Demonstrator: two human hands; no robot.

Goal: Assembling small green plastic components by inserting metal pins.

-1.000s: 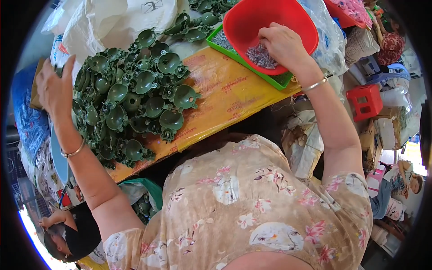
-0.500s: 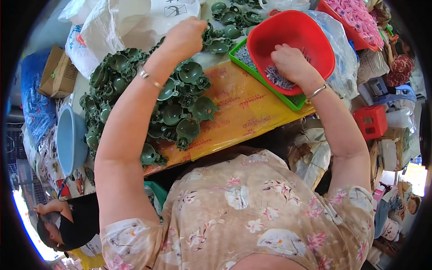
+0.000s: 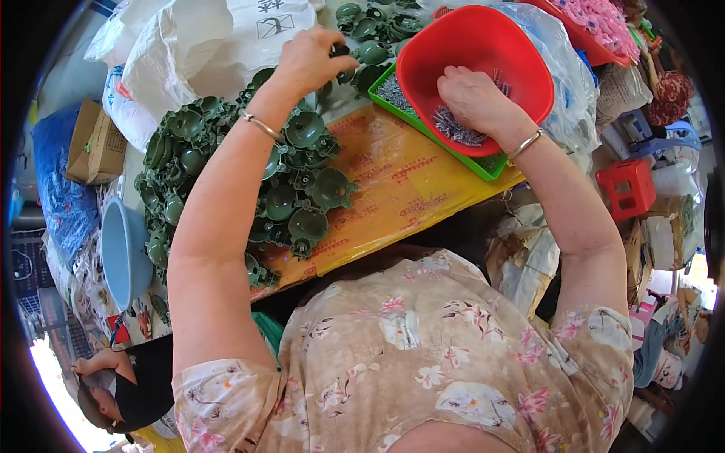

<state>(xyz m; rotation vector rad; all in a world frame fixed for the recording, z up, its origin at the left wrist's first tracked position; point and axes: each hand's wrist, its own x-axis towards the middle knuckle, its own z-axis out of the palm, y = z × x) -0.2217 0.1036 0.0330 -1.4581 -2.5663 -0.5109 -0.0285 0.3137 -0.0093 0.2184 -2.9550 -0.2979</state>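
Note:
My left hand (image 3: 313,59) is over the far pile of dark green plastic parts (image 3: 374,53), thumb and fingers apart; a green piece shows in the gap, seemingly not gripped. Below that arm spreads a big heap of similar round, cup-shaped green parts (image 3: 306,130). My right hand (image 3: 472,98) is inside a tilted red plastic bowl (image 3: 521,57), fingers curled down at a mound of small silvery screws or pins (image 3: 451,128). What the fingertips hold is hidden. The bowl rests on a green tray (image 3: 476,164) that holds more small metal pieces.
Yellow printed sheeting (image 3: 393,181) covers the table's near edge. A light blue basin (image 3: 126,253) and a cardboard box (image 3: 96,143) are at the left. White sacks (image 3: 181,45) lie behind the heap. A red bin of pink parts (image 3: 596,26) is far right; another person (image 3: 128,381) sits lower left.
My left hand has gone from closed fingers to spread ones, in nearly the same spot. My right hand stays in the red bowl. The whole view has shifted slightly.

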